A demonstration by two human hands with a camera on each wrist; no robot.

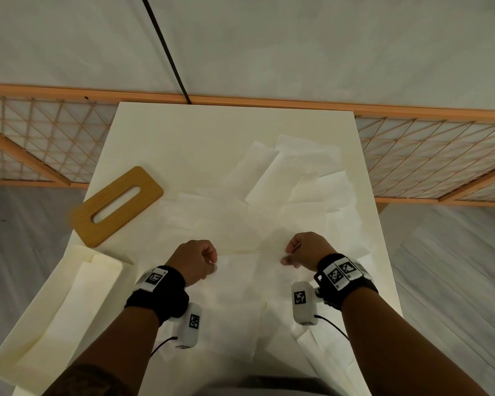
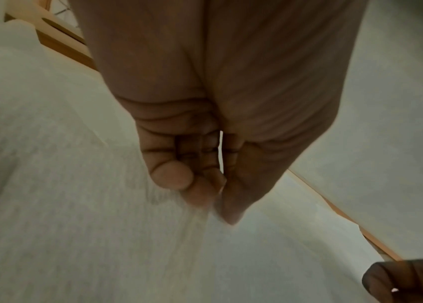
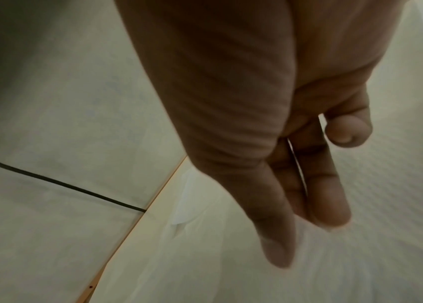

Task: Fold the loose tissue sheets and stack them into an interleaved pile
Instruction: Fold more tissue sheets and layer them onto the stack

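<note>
Both of your hands pinch one tissue sheet (image 1: 247,278) at its far edge: your left hand (image 1: 196,260) has thumb and fingers closed on the left corner, your right hand (image 1: 305,250) nips the right corner. That sheet lies flat on the bench (image 1: 160,130) just in front of you, over other loose sheets (image 1: 292,178) scattered toward the far right. Judging by the grip, you are mid-fold. Next, bring that edge over to meet the opposite edge, keeping both corners level so the thin paper does not skew or tear. Left of you sit the open tissue box (image 1: 49,318) and its wooden slotted lid (image 1: 116,205).
</note>
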